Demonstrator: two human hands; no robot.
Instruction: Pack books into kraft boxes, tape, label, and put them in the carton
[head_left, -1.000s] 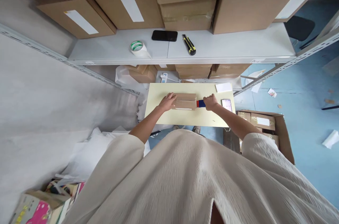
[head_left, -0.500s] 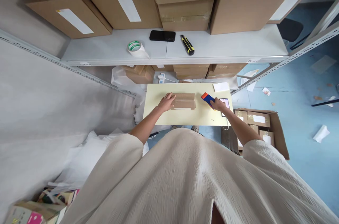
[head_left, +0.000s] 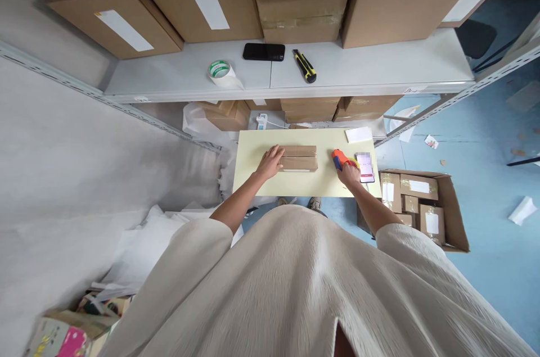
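A small taped cardboard box [head_left: 300, 159] lies lengthwise on the pale yellow table [head_left: 248, 177]. My left hand [head_left: 270, 162] grips its left end, fingers over the top and thumb toward the near side. To the right of the box, my right hand [head_left: 349, 175] is closed round an orange and blue tape gun [head_left: 338, 158], held apart from the box; a yellow part shows beyond the fingers. Right beside that hand lies a lit phone [head_left: 365, 168] with a cable. A white stack of paper or labels [head_left: 358, 135] sits at the table's far right corner.
Across the table runs a grey shelf [head_left: 169, 78] with a tape roll [head_left: 220, 71], a black phone [head_left: 264, 52], a yellow-black utility knife [head_left: 304, 66] and large cartons [head_left: 219, 3]. An open carton [head_left: 453, 205] of small boxes stands at right. White packing material [head_left: 156, 239] lies at left.
My right hand has turned the tape gun, so its orange side now shows, and the hand has drawn nearer to me. The phone is more exposed. My left hand stays on the box.
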